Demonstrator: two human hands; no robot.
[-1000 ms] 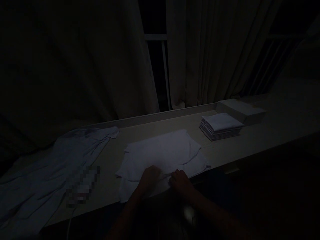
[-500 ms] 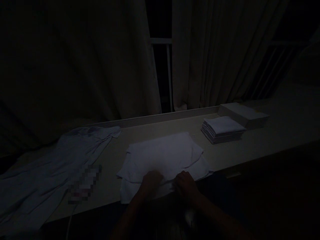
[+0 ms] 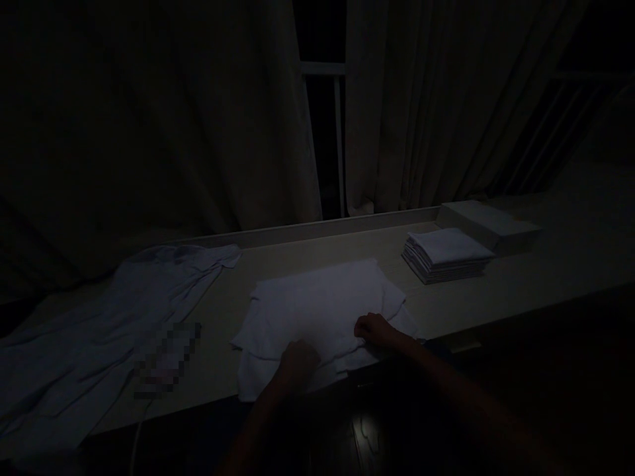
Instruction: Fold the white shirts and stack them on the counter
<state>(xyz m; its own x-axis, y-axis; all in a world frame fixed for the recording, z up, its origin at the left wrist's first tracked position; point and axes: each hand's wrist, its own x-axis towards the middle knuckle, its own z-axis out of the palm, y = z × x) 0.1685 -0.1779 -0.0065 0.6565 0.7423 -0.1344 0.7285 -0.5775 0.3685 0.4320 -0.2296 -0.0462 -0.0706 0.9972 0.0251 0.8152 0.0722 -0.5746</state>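
Note:
A white garment (image 3: 317, 304), partly folded, lies on the pale counter with its layers reaching the front edge. My right hand (image 3: 374, 330) is closed with fingertips pinched on the right part of its near edge. Over the lower middle of the same cloth rests my left hand (image 3: 299, 360), back upward; darkness hides its fingers, so their grip cannot be made out. To the right stands a neat stack of folded white cloths (image 3: 449, 254).
A loose, crumpled white garment (image 3: 124, 317) spreads over the counter's left. Beside it lies a pixelated object (image 3: 169, 360) with a cable (image 3: 136, 436). A pale box (image 3: 491, 225) stands behind the stack. Curtains (image 3: 238, 119) hang behind the counter (image 3: 317, 248). The room is very dark.
My right hand has moved up and to the right along the garment's near edge, shifting the cloth there. My left hand stays nearly in place. The view has tilted slightly.

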